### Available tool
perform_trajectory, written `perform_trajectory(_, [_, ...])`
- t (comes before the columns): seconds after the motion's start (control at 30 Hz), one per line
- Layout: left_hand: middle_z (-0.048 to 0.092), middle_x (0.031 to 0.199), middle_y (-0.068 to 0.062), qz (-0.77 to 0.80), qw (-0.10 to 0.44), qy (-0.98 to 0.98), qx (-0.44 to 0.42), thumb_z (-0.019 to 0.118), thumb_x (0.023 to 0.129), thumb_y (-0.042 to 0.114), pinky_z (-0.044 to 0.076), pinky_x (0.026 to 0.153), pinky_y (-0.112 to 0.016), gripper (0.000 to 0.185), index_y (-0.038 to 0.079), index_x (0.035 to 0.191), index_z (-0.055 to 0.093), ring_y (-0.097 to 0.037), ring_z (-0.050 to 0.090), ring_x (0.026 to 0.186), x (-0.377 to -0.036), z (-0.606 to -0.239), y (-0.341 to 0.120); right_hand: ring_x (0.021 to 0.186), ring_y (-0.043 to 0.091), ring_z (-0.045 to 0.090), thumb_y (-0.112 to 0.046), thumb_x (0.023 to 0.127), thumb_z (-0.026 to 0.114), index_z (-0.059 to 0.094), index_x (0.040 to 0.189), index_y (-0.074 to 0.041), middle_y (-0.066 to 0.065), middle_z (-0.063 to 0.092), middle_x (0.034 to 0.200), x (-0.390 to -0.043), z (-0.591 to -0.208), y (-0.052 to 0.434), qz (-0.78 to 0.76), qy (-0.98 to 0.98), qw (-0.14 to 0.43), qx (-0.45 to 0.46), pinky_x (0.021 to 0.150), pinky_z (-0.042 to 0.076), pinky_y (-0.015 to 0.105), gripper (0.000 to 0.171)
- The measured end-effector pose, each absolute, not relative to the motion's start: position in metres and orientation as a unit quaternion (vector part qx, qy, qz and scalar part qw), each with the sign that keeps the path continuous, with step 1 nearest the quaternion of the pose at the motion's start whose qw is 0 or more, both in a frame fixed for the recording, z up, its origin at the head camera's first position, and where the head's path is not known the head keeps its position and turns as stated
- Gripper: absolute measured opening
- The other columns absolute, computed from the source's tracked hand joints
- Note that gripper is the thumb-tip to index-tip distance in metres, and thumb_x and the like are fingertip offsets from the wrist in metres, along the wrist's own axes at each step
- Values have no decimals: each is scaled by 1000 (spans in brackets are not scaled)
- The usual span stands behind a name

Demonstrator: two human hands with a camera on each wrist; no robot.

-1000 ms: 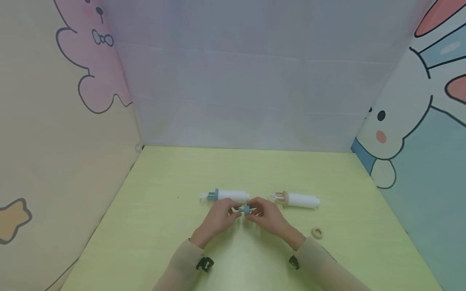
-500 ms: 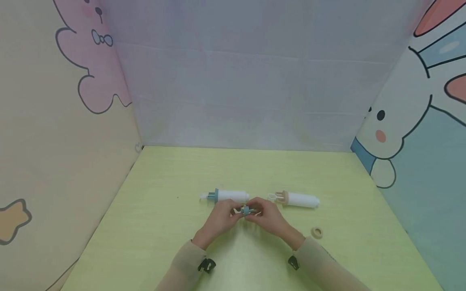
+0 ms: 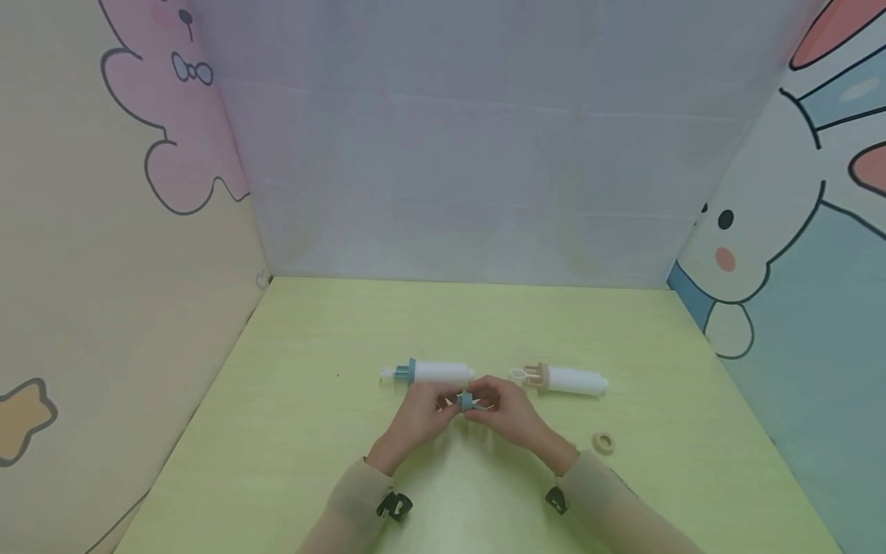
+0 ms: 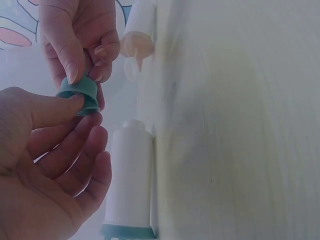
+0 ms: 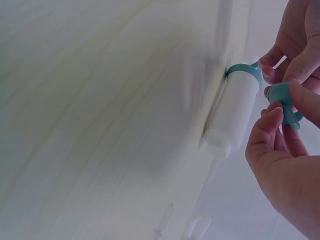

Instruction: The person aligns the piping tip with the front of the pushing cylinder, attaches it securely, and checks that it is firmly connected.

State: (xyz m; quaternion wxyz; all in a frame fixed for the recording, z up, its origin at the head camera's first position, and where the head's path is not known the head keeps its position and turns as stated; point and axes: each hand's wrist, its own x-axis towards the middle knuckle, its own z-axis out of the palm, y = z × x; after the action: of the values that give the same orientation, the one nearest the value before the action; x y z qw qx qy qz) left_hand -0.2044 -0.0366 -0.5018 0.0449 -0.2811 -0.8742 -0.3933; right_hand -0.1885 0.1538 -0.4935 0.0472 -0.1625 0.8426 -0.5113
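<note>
Both hands meet over the middle of the table on a small teal plastic cap [image 3: 467, 401] with a flared, hollow end and prongs. My left hand [image 3: 418, 419] pinches its flared end; in the left wrist view the thumb presses into the hollow of the cap [image 4: 82, 89]. From the other side my right hand [image 3: 511, 409] grips it between thumb and fingers, and a teal prong [image 5: 291, 117] sticks out there in the right wrist view. Just behind the hands lies a white cylinder [image 3: 443, 373] with a teal collar [image 3: 411, 372], partly covered by the left hand.
A second white cylinder [image 3: 576, 382] with a beige collar [image 3: 543, 376] and a white loop handle lies right of the hands. Nearer the right forearm is a beige ring [image 3: 603, 442]. Printed cartoon walls border the yellow-green table [image 3: 311, 331].
My left hand has edged right, its fingertips now closer over the teal cap's end. The cap has turned slightly and shifted a little left; the cylinders and ring stay put.
</note>
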Motion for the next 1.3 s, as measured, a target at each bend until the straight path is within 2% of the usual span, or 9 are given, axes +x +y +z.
perform_trajectory(0.27, [70, 88, -2, -415, 37, -869, -267, 66, 84, 9, 50, 62, -20, 23, 11, 107, 69, -7, 63, 71, -202, -501, -37, 92, 24, 67, -14, 79, 75, 61, 108, -5, 10, 66, 104, -188, -493, 155, -519, 836, 45, -172, 75, 52, 20, 34])
perform_trajectory(0.47, [71, 85, -1, -435, 28, -869, -233, 60, 86, 7, 51, 65, -23, 25, 7, 109, 68, -9, 63, 74, -201, -502, -34, 91, 24, 67, -13, 79, 75, 61, 109, -4, 10, 66, 104, -187, -493, 157, -526, 832, 48, -169, 74, 53, 21, 35])
perform_trajectory(0.6, [71, 85, 0, -442, 23, -871, -212, 62, 85, 5, 51, 67, -23, 21, 9, 105, 68, -9, 65, 77, -200, -502, -32, 91, 25, 67, -10, 79, 74, 61, 109, -2, 11, 66, 104, -185, -490, 157, -519, 837, 46, -167, 75, 53, 22, 34])
perform_trajectory(0.87, [71, 85, 1, -443, 27, -873, -203, 68, 84, 9, 50, 65, -21, 7, 12, 90, 68, -8, 64, 75, -198, -502, -29, 93, 38, 65, 0, 79, 71, 58, 109, 9, 24, 64, 104, -174, -463, 154, -545, 816, 52, -185, 76, 54, 32, 34])
perform_trajectory(1.13, [70, 82, 3, -446, 20, -875, -187, 70, 82, 13, 50, 65, -20, 5, 13, 86, 68, -7, 62, 72, -198, -504, -28, 96, 30, 66, -11, 78, 74, 60, 109, 0, 16, 65, 107, -186, -490, 160, -544, 818, 54, -177, 74, 53, 23, 36])
perform_trajectory(1.3, [69, 78, 2, -459, 32, -871, -172, 72, 80, 12, 50, 64, -20, 7, 12, 81, 66, -8, 64, 70, -198, -503, -28, 94, 26, 67, -12, 77, 76, 61, 108, -4, 12, 66, 104, -188, -494, 160, -545, 819, 55, -170, 73, 53, 22, 35])
